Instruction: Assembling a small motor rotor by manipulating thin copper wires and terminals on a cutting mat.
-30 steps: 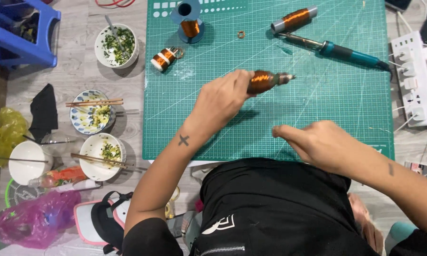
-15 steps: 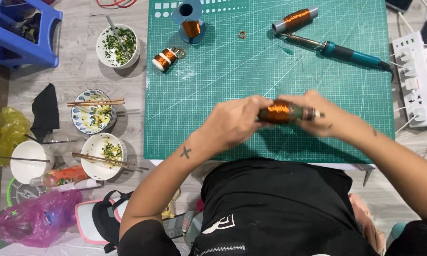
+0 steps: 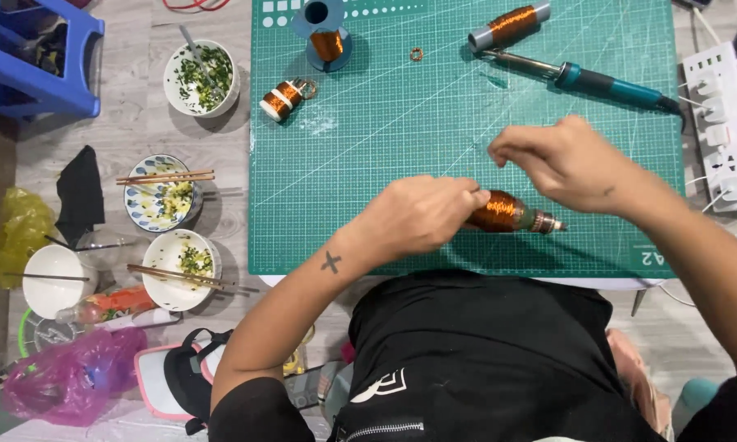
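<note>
Coil (image 3: 503,212) end hidden by left hand (image 3: 417,217).

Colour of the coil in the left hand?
Copper-orange coil, held by the left hand; head view.

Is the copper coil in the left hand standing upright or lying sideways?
Sideways. The copper coil points horizontally over the green mat, gripped by the left hand.

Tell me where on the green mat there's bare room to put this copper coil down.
The widest bare patch of the cutting mat lies between the small coils at its left edge and the left hand. The far edge is crowded: spool, grey-capped coil, soldering iron. The right hand hangs over the middle right.
</note>
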